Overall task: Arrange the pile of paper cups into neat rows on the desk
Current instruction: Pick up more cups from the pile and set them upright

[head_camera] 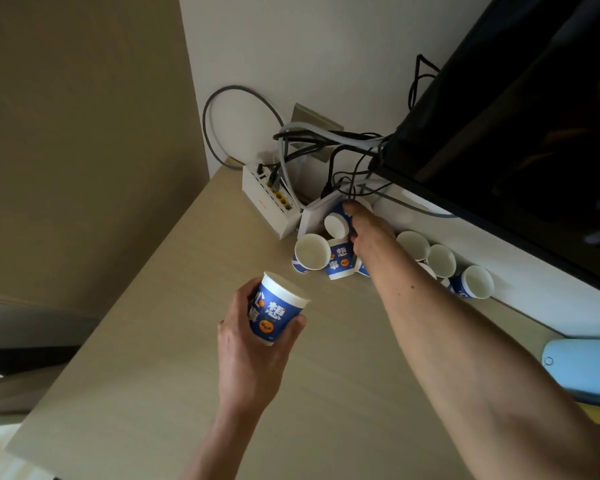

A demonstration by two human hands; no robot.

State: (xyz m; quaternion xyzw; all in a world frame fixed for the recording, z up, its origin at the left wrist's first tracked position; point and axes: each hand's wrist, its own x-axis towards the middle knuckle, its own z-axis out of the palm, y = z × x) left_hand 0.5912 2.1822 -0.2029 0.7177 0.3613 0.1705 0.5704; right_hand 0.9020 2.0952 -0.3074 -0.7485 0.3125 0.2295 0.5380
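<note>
- Left hand (250,344) is gripping an upright cup (274,313) over the desk (153,341)
- Right hand (369,230) is clasping a tipped cup (336,223) at the pile (413,244)

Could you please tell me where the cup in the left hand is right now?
The held cup is centre-left in the head view, gripped by the left hand over the desk, nearer the person than the cup pile by the white router.

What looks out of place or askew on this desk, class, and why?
The blue-and-white paper cups sit in a loose jumble by the beige desk's back edge, mouths facing different ways, not rows. The tipped cup that the right hand grips shows its white base.
</note>
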